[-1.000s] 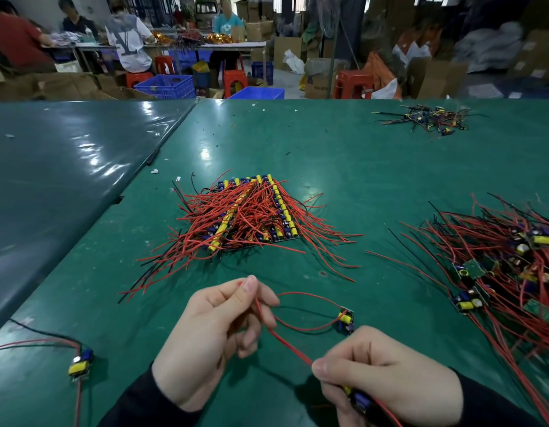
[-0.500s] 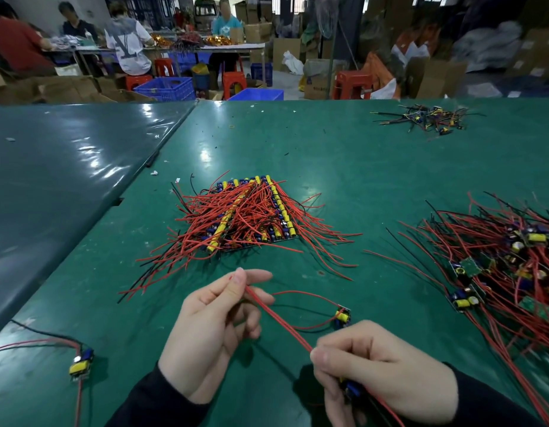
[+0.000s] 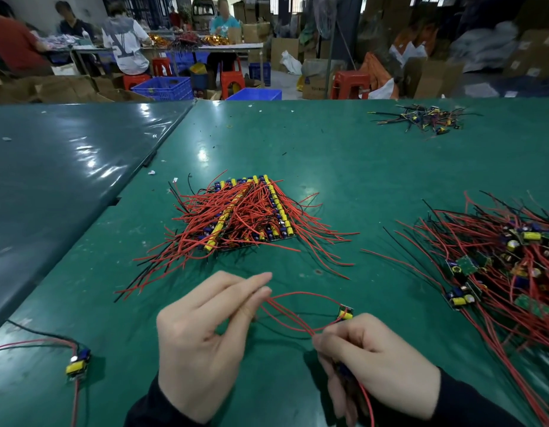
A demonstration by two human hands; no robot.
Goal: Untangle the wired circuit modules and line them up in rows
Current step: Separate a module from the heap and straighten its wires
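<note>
The left hand [image 3: 202,340] is pinching red wires [image 3: 293,318] at its fingertips. The right hand [image 3: 375,362] is curling around their other ends and a module it is mostly hiding (only a blue edge is showing). One small module [image 3: 345,313] is peeking above the right knuckles. Beyond, on the green counter [image 3: 344,167], the lined-up rows [image 3: 245,211] are lying half buried under wires; the tangled pile [image 3: 507,260] is running off the right edge.

cardboard boxes [image 3: 433,78], red stools [image 3: 349,84], blue crates [image 3: 162,87].
</note>
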